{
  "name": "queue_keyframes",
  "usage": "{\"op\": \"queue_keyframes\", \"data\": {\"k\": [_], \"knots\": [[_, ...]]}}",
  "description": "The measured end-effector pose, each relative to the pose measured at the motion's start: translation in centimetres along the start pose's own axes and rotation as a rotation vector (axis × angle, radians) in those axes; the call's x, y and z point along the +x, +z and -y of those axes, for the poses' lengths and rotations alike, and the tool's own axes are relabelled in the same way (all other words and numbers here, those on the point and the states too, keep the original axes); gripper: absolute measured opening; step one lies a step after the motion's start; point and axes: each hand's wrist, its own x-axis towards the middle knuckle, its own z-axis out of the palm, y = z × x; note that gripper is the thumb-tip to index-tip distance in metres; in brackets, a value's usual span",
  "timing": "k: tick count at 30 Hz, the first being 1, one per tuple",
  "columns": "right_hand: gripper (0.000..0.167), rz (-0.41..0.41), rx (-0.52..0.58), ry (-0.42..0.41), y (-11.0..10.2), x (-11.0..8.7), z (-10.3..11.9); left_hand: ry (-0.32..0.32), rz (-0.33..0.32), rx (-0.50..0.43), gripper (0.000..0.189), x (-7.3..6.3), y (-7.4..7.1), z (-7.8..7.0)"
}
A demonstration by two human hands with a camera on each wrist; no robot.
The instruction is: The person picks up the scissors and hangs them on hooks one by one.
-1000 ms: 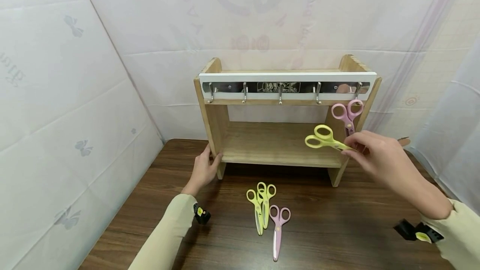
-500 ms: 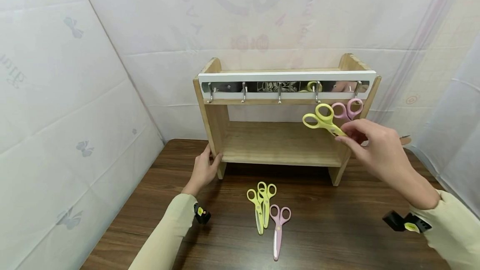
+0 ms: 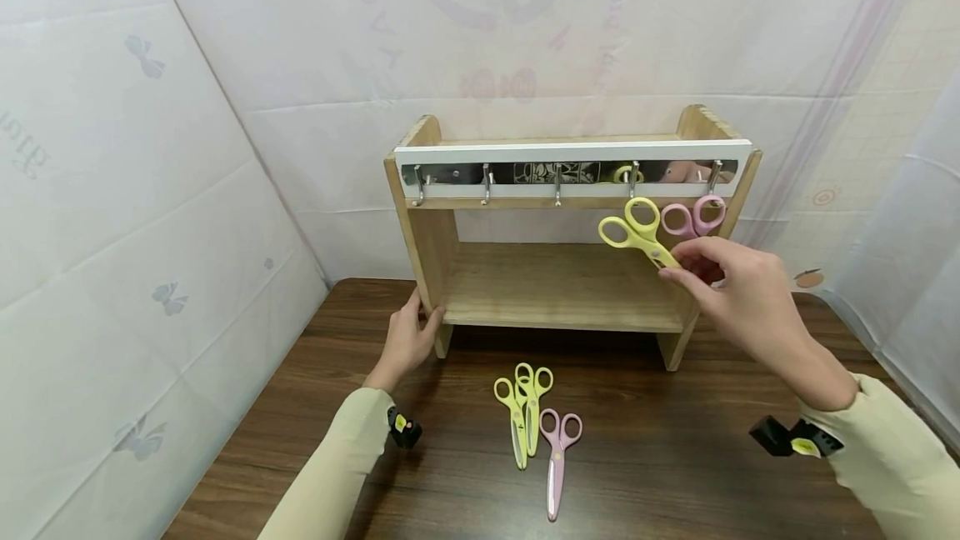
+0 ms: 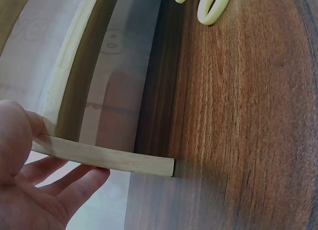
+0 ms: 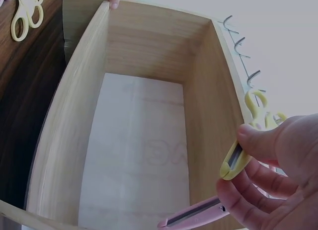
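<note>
My right hand (image 3: 750, 294) pinches yellow scissors (image 3: 651, 245) by the blade end between thumb and fingers. Their handle loops point up and left, the right loop just below the second hook (image 3: 634, 177) from the right. Pink scissors (image 3: 693, 227) hang at the rightmost hook, their lower part hidden behind my right hand; their pink blade (image 5: 194, 215) shows in the right wrist view. My left hand (image 3: 406, 340) grips the left side panel of a wooden shelf (image 3: 562, 282). In the left wrist view, the thumb and fingers lie on opposite faces of that panel (image 4: 109, 156).
Two overlapping pairs of yellow scissors (image 3: 518, 432) and one pair of pink scissors (image 3: 555, 473) lie on the dark wooden table (image 3: 660, 457) before the shelf. A white rail (image 3: 525, 152) with several metal hooks runs along the shelf's upper front. Printed cloth (image 3: 330, 48) hangs behind.
My right hand has moved up and left with the yellow scissors, bringing their loops from below the rail to just under a hook. The left hand stays on the shelf.
</note>
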Motion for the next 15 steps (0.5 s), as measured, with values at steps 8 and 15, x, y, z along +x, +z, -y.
{"op": "queue_keyframes", "data": {"k": [8,15], "knots": [[0.022,0.023,-0.004,0.025,0.26,0.13,0.06,-0.002,-0.001,-0.011,0.047,-0.06,0.03,0.01],[0.021,0.030,0.000,0.052,0.58,-0.08,0.21,-0.006,0.000,-0.003,0.048,-0.10,0.07,0.10]]}}
